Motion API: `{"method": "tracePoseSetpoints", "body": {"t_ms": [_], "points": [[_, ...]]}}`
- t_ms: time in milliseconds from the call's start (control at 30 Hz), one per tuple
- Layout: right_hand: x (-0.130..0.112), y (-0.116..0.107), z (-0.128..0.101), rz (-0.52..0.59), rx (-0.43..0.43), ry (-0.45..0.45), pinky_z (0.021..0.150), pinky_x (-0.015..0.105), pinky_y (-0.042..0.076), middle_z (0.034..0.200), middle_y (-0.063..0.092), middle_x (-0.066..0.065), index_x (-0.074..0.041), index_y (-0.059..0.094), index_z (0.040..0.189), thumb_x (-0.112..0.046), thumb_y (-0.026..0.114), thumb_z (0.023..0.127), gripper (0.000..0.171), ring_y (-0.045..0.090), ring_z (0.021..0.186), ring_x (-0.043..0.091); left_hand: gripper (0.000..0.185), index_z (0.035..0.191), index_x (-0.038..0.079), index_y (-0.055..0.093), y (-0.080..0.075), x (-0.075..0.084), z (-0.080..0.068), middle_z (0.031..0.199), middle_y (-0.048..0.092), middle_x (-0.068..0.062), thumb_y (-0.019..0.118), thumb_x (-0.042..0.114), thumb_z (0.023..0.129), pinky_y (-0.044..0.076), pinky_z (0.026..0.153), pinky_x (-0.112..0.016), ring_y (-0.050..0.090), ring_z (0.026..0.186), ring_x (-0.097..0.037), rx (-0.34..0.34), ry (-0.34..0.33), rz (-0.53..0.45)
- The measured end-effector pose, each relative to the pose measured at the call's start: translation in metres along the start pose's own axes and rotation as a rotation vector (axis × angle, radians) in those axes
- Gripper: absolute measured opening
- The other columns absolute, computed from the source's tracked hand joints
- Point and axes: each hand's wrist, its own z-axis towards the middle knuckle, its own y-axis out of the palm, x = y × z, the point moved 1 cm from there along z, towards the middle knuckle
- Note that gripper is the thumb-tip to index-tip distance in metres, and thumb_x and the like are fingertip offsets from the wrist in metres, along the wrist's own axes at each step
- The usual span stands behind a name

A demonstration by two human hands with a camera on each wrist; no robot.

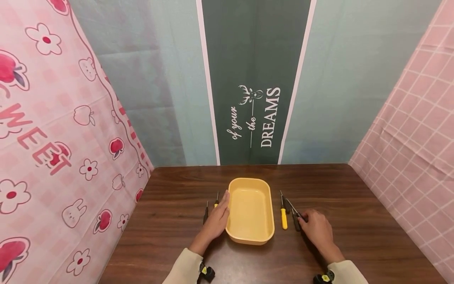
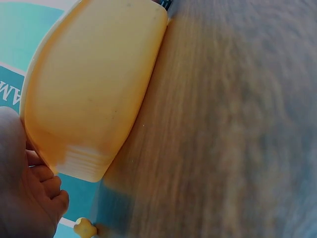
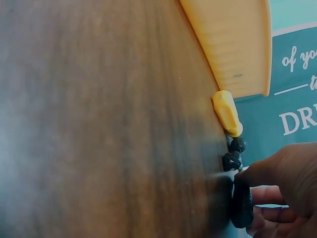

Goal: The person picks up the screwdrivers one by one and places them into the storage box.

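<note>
Both forearms reach forward: left hand [image 1: 217,219] rests flat-fingered against the tray [image 1: 264,236]; right hand [image 1: 317,230] pinches a black screwdriver [image 1: 296,221].

The dark green banner [image 1: 255,79] on the wall behind the wooden table [image 1: 177,221] carried white lettering turned sideways: "of your", "the" and "DREAMS", with a small deer-head emblem above "the". The pink patterned cloth [image 1: 53,138] left of that banner bore large pink letters, of which "WEET" could be read. The right wrist view caught only "of yo" and "DR" of the banner.
</note>
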Motion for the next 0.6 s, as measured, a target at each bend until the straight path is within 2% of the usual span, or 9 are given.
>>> {"method": "tracePoseSetpoints", "body": {"t_ms": [167,300,600], "points": [[-0.0004,-0.0017,0.0008,0.019,-0.024,0.015,0.055,0.047,0.052,0.079,0.070,0.012,0.000,0.072,0.086,-0.011,0.080,0.082,0.014,0.063,0.066,0.026,0.053,0.157,-0.006,0.024,0.0014,-0.0011,0.0002,0.166,0.020,-0.019,0.040,0.006,0.109,0.025,0.118,-0.054,0.021,0.152,-0.030,0.004,0.003,0.001],[0.0009,-0.0012,0.0018,0.033,-0.036,0.017,0.053,0.039,0.048,0.071,0.065,0.007,-0.003,0.069,0.078,-0.010,0.079,0.081,0.012,0.056,0.060,0.020,0.052,0.157,-0.006,0.023,0.0019,-0.0014,-0.0004,0.166,0.019,-0.019,0.039,0.007,0.109,0.024,0.118,-0.055,0.021,0.152,-0.031,0.002,-0.001,-0.001],[0.0061,0.0016,0.0024,0.083,-0.022,0.010,0.055,0.033,0.043,0.064,0.060,0.001,-0.006,0.067,0.072,-0.009,0.078,0.080,0.014,0.050,0.058,0.016,0.052,0.158,-0.004,0.022,0.0023,-0.0022,-0.0019,0.166,0.019,-0.018,0.037,0.010,0.110,0.024,0.118,-0.057,0.020,0.153,-0.028,-0.001,-0.009,-0.007]]}}
